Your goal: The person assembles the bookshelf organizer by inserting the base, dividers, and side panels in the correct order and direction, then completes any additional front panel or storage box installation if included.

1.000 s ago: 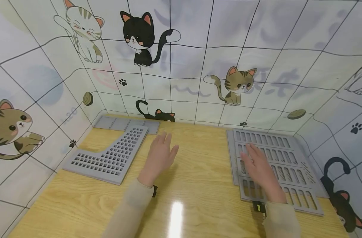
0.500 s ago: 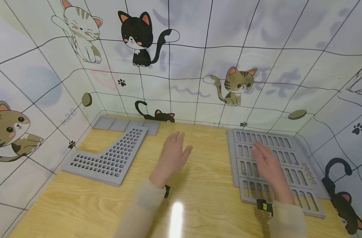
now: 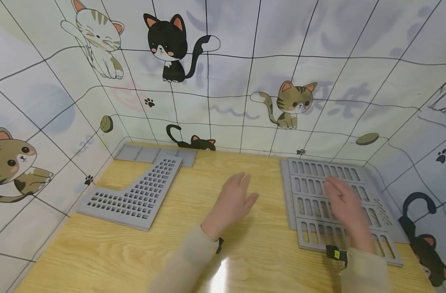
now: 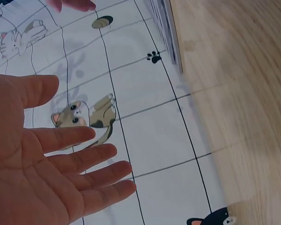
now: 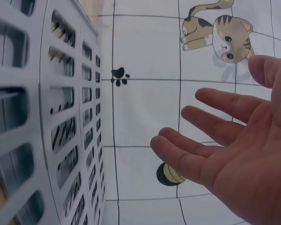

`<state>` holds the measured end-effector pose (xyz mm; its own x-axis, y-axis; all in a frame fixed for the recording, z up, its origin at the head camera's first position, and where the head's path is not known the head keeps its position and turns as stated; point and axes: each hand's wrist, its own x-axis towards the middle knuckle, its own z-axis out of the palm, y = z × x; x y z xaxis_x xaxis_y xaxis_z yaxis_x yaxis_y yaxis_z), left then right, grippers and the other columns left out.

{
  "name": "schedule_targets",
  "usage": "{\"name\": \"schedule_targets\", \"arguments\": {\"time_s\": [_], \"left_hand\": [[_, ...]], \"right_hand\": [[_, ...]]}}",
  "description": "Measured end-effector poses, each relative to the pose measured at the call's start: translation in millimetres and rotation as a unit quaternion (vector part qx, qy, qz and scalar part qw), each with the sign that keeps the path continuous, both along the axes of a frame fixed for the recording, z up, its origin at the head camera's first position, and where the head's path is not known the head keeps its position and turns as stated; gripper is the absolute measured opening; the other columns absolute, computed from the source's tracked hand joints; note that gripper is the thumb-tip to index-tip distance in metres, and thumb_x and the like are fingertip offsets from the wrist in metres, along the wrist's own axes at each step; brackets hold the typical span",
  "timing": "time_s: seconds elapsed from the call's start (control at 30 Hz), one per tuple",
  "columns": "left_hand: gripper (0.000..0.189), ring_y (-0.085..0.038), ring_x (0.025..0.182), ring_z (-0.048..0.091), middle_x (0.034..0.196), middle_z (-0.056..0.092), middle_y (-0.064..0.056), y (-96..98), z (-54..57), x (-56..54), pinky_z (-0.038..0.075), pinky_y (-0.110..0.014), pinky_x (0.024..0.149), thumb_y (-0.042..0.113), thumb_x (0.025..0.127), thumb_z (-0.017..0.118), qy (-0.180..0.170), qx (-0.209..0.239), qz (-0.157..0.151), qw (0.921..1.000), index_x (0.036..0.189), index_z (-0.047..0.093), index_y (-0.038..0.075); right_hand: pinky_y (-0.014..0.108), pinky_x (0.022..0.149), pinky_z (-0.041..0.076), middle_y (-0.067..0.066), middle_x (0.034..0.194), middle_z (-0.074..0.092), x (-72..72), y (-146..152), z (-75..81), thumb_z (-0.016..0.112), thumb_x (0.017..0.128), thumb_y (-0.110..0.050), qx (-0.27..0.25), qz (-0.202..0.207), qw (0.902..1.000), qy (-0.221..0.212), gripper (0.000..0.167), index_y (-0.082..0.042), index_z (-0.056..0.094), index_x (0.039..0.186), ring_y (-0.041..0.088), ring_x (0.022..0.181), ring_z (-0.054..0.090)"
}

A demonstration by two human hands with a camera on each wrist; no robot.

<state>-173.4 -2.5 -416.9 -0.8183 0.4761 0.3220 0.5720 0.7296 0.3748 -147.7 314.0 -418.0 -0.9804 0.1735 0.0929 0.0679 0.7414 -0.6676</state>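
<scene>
My left hand (image 3: 231, 201) hovers over the middle of the wooden table with fingers straight and nothing in it. In the left wrist view its palm (image 4: 42, 173) faces the camera, thumb apart. My right hand (image 3: 349, 209) hovers above a grey slotted panel (image 3: 301, 232), hiding part of its long openings. The right wrist view shows that hand's spread fingers (image 5: 182, 159) beside the slotted panel (image 5: 41, 108), holding nothing. Other flat grey plates (image 3: 393, 228) lie beneath that panel. A grey angled plate with rows of small square holes (image 3: 149, 217) lies left of both hands.
Behind the angled plate, a flat grey strip with dividing lines (image 3: 147, 152) lies along the back left edge of the table (image 3: 223, 162). White cloth walls (image 3: 230, 73) printed with cats and grid lines enclose the table at the back and both sides.
Both hands have moved to the right, the left from beside the angled plate to mid-table, the right further across the slotted panel. The plates have stayed in place.
</scene>
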Motion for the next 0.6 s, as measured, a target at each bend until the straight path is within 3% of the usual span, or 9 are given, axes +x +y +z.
{"name": "schedule_targets", "arguments": {"time_s": [0.13, 0.23, 0.37, 0.6], "left_hand": [[0.055, -0.039, 0.134, 0.054, 0.143, 0.056, -0.026, 9.1, -4.6, 5.3, 0.042, -0.048, 0.114, 0.033, 0.105, 0.060, 0.045, -0.036, -0.006, 0.9983, 0.143, 0.052, -0.007], [0.055, -0.038, 0.132, 0.055, 0.142, 0.057, -0.023, 16.7, -9.6, 10.1, 0.044, -0.048, 0.112, 0.036, 0.104, 0.061, 0.078, -0.075, -0.005, 0.9941, 0.142, 0.054, -0.004], [0.057, -0.036, 0.134, 0.054, 0.144, 0.057, -0.021, 28.7, -14.1, 18.7, 0.043, -0.047, 0.112, 0.039, 0.104, 0.060, 0.072, -0.108, -0.009, 0.9914, 0.144, 0.054, 0.000], [0.056, -0.033, 0.132, 0.057, 0.142, 0.059, -0.020, 45.9, -19.9, 32.5, 0.044, -0.043, 0.112, 0.042, 0.104, 0.060, 0.078, -0.135, -0.042, 0.9869, 0.142, 0.057, 0.001]], "right_hand": [[0.073, 0.109, 0.029, 0.035, 0.160, 0.027, 0.6, 11.2, -3.0, 0.027, 0.114, -0.040, 0.009, -0.009, 0.9999, -0.009, 0.064, 0.008, 0.033, 0.155, 0.060, 0.142, 0.028], [0.075, 0.106, 0.030, 0.037, 0.160, 0.024, 3.1, 20.1, -4.8, 0.026, 0.113, -0.043, 0.024, -0.026, 0.9986, -0.040, 0.067, 0.006, 0.029, 0.158, 0.063, 0.137, 0.032], [0.077, 0.104, 0.030, 0.040, 0.160, 0.018, 6.8, 33.7, -6.7, 0.026, 0.112, -0.046, 0.034, -0.052, 0.9945, -0.085, 0.072, 0.007, 0.020, 0.160, 0.065, 0.134, 0.032], [0.076, 0.111, 0.020, 0.045, 0.158, 0.011, 13.2, 62.4, -12.5, 0.026, 0.111, -0.049, 0.045, -0.085, 0.9857, -0.138, 0.079, 0.011, 0.009, 0.159, 0.065, 0.142, 0.017]]}}
